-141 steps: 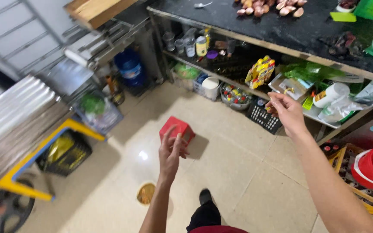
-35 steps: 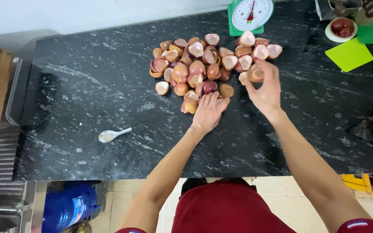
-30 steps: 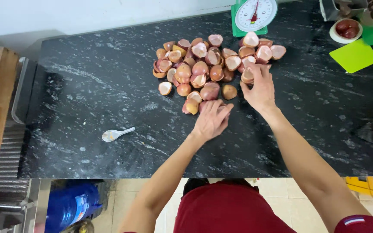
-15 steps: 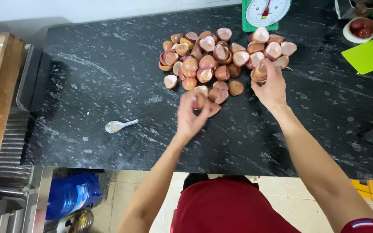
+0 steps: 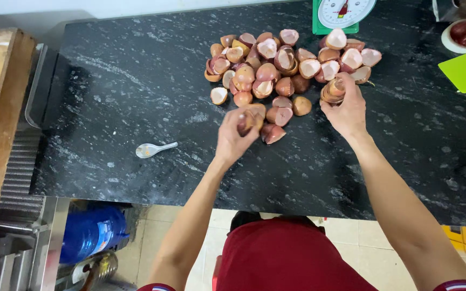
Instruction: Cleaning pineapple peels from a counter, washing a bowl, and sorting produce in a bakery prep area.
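1. Gathering of empty eggshell halves (image 5: 276, 70) off the black stone counter (image 5: 109, 91) was judged under way.
2. Left hand (image 5: 237, 134) was closed on shell halves at the pile's near edge.
3. Right hand (image 5: 343, 105) was clasped round a nested stack of shells (image 5: 334, 90).
4. Further nesting would call for a light grip, the shells being brittle.

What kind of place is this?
Probably a food-prep kitchen: a black stone counter heaped with broken eggshells, a green dial scale and a spoon.

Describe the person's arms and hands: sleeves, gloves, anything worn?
Both arms are bare from the upper arm down. The left hand and right hand wear no gloves, and no rings or watch show. Dark red short sleeves match the red garment.
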